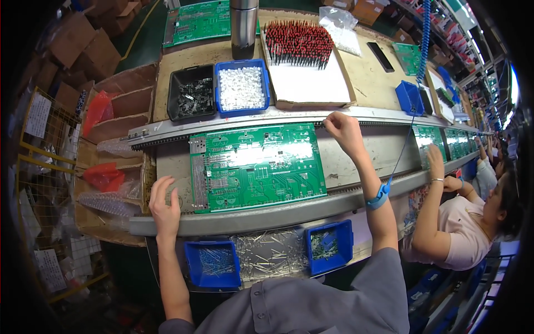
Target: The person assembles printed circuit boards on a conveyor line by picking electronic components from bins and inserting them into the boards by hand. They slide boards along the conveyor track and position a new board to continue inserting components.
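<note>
A large green circuit board [267, 167] lies between the two rails of a conveyor line in front of me. Just off its left edge, my left hand [165, 207] hovers by the front rail [250, 216], thumb and fingers apart, holding nothing visible. Beyond the board's far right corner, my right hand [344, 131] is over the back rail [289, 114], fingertips pinched together. Whatever lies in that pinch, if anything, is too small to make out. A blue wrist strap [379, 196] with a coiled cord is on my right wrist.
Behind the rail stand a black bin [191, 92] of dark parts, a blue bin [242, 86] of white connectors, a carton [311, 83] with red-topped components and a steel flask [243, 33]. Nearer me are two blue bins [211, 264] flanking loose leaded parts [271, 258]. A co-worker [459, 222] works at right.
</note>
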`<state>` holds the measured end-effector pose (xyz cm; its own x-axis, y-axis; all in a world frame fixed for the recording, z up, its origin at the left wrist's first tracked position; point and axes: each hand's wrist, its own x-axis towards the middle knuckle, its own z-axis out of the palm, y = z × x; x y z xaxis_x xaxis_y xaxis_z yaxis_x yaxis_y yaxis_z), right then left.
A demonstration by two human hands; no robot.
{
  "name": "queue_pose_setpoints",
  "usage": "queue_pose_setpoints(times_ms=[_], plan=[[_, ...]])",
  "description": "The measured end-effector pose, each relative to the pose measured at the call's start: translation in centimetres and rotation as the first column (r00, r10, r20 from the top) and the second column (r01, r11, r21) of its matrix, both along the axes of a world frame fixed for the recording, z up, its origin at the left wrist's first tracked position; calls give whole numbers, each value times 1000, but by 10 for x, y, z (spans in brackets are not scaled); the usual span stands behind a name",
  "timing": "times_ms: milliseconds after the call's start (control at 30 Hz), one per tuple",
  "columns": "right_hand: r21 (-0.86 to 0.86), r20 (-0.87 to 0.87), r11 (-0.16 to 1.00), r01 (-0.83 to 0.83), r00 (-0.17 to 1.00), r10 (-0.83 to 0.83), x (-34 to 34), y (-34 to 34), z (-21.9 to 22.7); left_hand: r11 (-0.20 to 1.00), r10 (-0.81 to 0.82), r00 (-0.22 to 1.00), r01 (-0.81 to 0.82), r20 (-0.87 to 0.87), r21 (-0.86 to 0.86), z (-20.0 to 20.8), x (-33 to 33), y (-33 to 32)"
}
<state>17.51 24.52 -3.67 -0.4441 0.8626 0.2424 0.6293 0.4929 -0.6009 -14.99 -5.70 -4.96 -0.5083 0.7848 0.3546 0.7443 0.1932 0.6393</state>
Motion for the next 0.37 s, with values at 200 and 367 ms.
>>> queue_pose_setpoints(times_ms=[200, 367], plan=[[26, 28, 999, -22, 999, 22, 3, 9, -4, 999, 47, 998, -46, -43, 23, -5, -11, -5], [34, 35, 998, -54, 998, 53, 0, 13, -1, 999, 52, 997, -52, -54, 9, -6, -14, -7]])
